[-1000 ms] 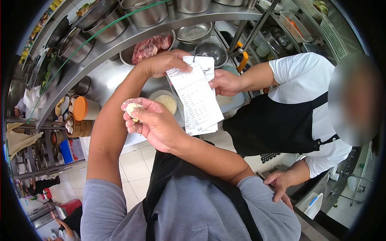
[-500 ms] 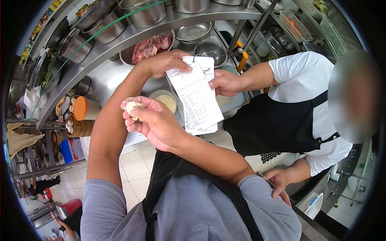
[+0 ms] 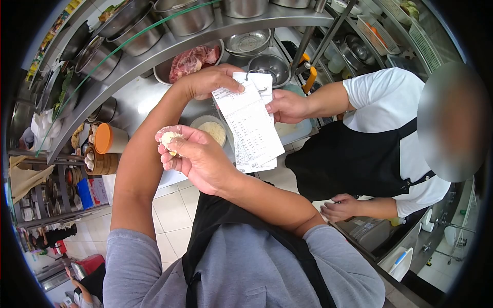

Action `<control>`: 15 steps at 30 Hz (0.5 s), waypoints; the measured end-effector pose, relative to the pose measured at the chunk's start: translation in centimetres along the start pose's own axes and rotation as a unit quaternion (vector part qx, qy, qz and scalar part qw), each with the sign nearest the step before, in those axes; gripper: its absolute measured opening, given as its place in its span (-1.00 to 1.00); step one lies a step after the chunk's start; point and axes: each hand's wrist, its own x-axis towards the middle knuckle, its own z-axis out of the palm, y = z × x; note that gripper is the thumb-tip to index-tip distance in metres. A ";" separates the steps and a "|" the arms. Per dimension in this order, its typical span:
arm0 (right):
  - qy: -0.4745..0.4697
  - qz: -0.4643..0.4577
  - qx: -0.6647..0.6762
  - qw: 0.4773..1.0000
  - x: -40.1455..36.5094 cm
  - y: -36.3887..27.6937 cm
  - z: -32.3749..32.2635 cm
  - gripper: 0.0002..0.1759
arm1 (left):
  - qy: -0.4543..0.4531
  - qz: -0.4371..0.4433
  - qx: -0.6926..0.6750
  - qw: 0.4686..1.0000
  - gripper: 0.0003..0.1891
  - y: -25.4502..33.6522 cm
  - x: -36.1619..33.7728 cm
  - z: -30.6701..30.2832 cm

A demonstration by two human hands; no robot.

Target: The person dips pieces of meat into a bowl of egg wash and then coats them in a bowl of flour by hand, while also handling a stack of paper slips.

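My left hand (image 3: 215, 82) pinches the top of a stack of white paper slips (image 3: 251, 120) that hangs in front of my chest. A co-worker's hand (image 3: 288, 106) grips the slips' right side, and a ring passes through their top. My right hand (image 3: 192, 156) crosses below my left forearm, palm turned up, its fingers curled round a small crumb-coated piece (image 3: 170, 139). Pale crumbs stick to these fingertips. Partly behind the slips sits a round bowl of pale crumbs (image 3: 211, 129).
Raw meat (image 3: 192, 61) lies in a metal bowl on the steel counter. Metal pots line the shelf (image 3: 226, 23) above. An orange-lidded tub (image 3: 105, 138) stands at left. The co-worker in a black apron (image 3: 339, 164) stands at right. Further people show at lower left.
The co-worker's lower hand has moved up and left, away from my upper arm. My hands and the slips have barely moved.
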 end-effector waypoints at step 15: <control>-0.005 0.016 -0.003 1.000 0.1 -0.2 -0.3 -0.79 | 0.035 -0.005 -0.002 0.999 -0.53 0.4 -0.9 -0.4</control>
